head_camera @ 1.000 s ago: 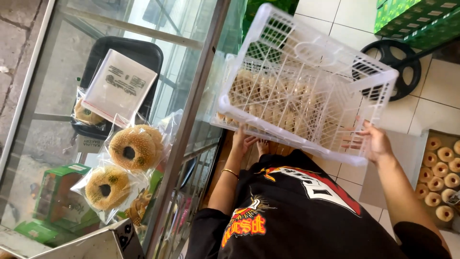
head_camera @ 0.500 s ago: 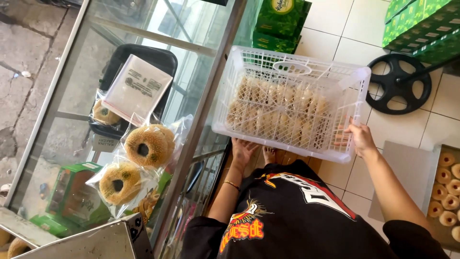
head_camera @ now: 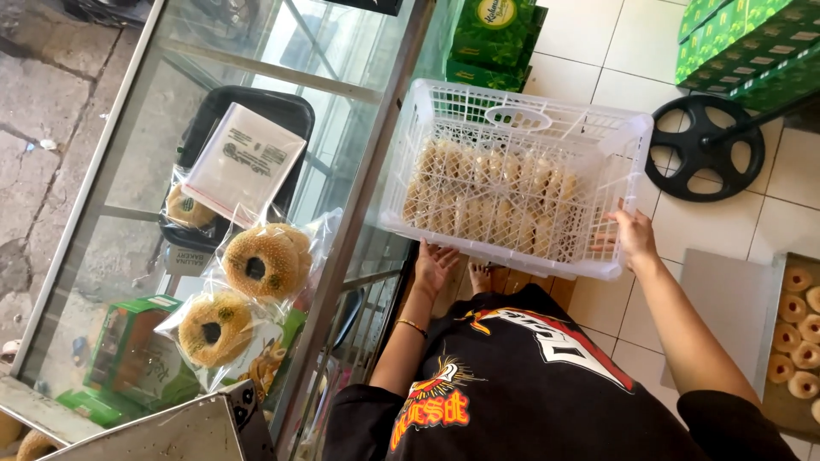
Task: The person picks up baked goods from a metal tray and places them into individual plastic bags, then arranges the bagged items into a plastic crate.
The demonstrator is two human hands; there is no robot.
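crate: white plastic crate (head_camera: 512, 183), held up off the floor, just right of the glass case (head_camera: 256, 213), tilted a bit
contents: rows of pale pastries (head_camera: 504, 201) inside crate, seen thru the mesh; count n/a
L hand: left hand (head_camera: 436, 265) flat, palm up under crate's near-left edge, fingers spread, supporting, not wrapped
R hand: right hand (head_camera: 634, 237) gripping crate's near-right corner
progress: crate lifted + carried w/ both hands; not set down, nothing unloaded as far as visible
near crate: tiled floor (head_camera: 769, 213) below; tray of donuts (head_camera: 799, 329) lower right of crate; black wheel (head_camera: 705, 147) right of crate; green boxes (head_camera: 491, 38) above crate
case: bagged ring breads (head_camera: 260, 260) inside, left of crate
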